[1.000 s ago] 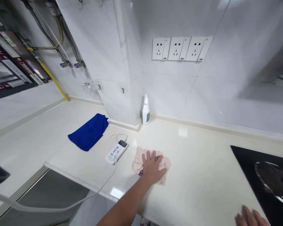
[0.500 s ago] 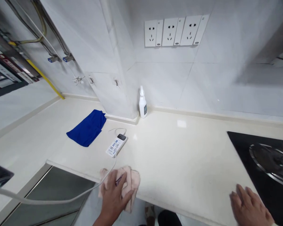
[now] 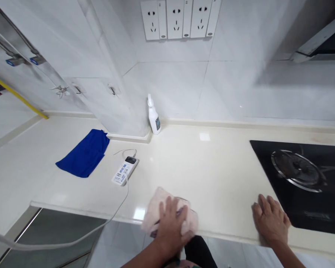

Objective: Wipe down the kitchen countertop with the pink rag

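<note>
My left hand [image 3: 171, 223] lies flat, fingers spread, pressing a crumpled pink cloth [image 3: 159, 212] against the front edge of the cream countertop [image 3: 212, 171]. To its right, my right hand [image 3: 270, 219] rests palm down on the counter with its fingers stretched out, just left of the black gas hob [image 3: 301, 178]. It holds nothing.
A white power bank [image 3: 124, 171] with a white cable [image 3: 72, 238] lies left of the cloth. A blue cloth [image 3: 85, 153] is spread further left. A small white spray bottle [image 3: 154, 120] stands by the wall corner. Wall sockets [image 3: 178, 18] hang above.
My left hand has slid the pink cloth toward the counter's front edge, out to the left and back right. My right hand has come further onto the counter beside the hob. The view tilted down.
</note>
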A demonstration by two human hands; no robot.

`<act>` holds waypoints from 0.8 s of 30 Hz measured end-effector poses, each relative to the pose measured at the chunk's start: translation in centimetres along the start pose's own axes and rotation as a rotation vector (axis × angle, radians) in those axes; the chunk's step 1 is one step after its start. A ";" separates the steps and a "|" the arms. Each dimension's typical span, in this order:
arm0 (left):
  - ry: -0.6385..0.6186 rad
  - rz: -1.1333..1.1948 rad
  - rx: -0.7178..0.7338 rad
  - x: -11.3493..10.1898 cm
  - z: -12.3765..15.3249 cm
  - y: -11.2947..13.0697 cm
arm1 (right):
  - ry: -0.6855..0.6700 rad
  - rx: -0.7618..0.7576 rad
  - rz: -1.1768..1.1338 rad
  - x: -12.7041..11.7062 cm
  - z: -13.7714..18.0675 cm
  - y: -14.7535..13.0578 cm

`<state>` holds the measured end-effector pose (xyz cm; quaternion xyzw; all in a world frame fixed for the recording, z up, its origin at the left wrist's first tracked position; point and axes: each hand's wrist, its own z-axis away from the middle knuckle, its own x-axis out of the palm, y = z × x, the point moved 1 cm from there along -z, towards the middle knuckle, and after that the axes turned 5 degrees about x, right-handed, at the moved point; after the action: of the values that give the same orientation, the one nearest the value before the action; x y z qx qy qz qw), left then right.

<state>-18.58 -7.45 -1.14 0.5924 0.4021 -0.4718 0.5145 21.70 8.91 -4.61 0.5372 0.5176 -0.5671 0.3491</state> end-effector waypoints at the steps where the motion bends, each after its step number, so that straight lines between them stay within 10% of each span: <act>1: -0.049 0.074 0.099 0.3 -1.6 2.2 | 0.000 -0.001 0.000 0.0 0.0 0.0; 6: -0.175 0.233 0.493 0.7 -8.6 10.9 | 0.003 -0.003 -0.012 0.1 0.0 0.6; 9: -0.139 0.227 0.579 0.9 -9.2 11.4 | 0.022 -0.007 -0.026 0.1 0.1 0.7; 19: 0.128 -0.145 -0.077 -0.4 2.8 -7.6 | 0.055 -0.011 0.021 0.7 0.2 -0.2; 24: 0.075 -0.181 -0.531 -3.7 0.0 -10.1 | 0.115 -0.046 0.023 1.4 0.0 -0.2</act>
<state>-29.17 -5.95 0.15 0.4157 0.5815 -0.3720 0.5922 21.25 9.15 -5.95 0.5665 0.5437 -0.5191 0.3375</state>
